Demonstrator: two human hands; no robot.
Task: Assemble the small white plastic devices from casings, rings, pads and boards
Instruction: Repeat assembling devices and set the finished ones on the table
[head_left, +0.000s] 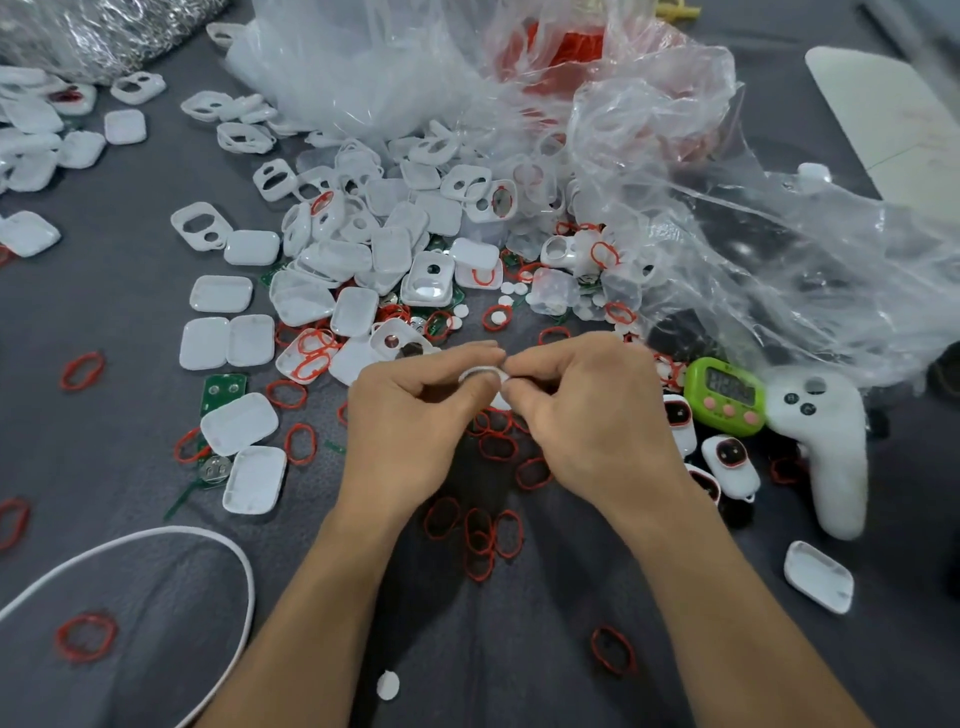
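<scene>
My left hand (410, 415) and my right hand (582, 410) meet at the middle of the table, fingers curled round one small white casing (480, 375) held between them; most of it is hidden by my fingers. A heap of white casings (363, 254) lies just beyond my hands. Red rings (488, 535) are scattered on the dark cloth below and around my hands. A green board (223, 389) lies at the left. Small white round pads (511, 287) sit behind the hands. Finished devices (730, 460) with red-rimmed dark faces lie at the right.
Crumpled clear plastic bags (675, 171) fill the back and right. A green timer (724, 395) and a white controller (826, 441) lie right of my hands. A white cord (244, 566) loops at the lower left. A silver foil bag (104, 31) is at the far left.
</scene>
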